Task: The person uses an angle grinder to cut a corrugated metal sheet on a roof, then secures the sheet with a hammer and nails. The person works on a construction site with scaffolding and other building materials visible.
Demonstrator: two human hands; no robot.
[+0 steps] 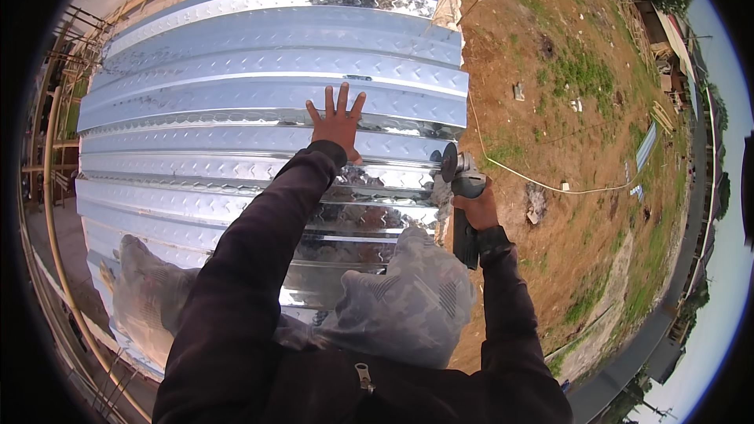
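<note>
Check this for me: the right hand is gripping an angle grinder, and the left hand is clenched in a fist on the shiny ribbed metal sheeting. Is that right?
Not quite: the left hand is open and spread out on the shiny ribbed metal sheeting, not clenched, as the head view shows. The right hand is gripping an angle grinder.

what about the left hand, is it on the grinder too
No, the left hand is spread on the ribbed metal sheeting, while the right hand alone grips the angle grinder.
</note>
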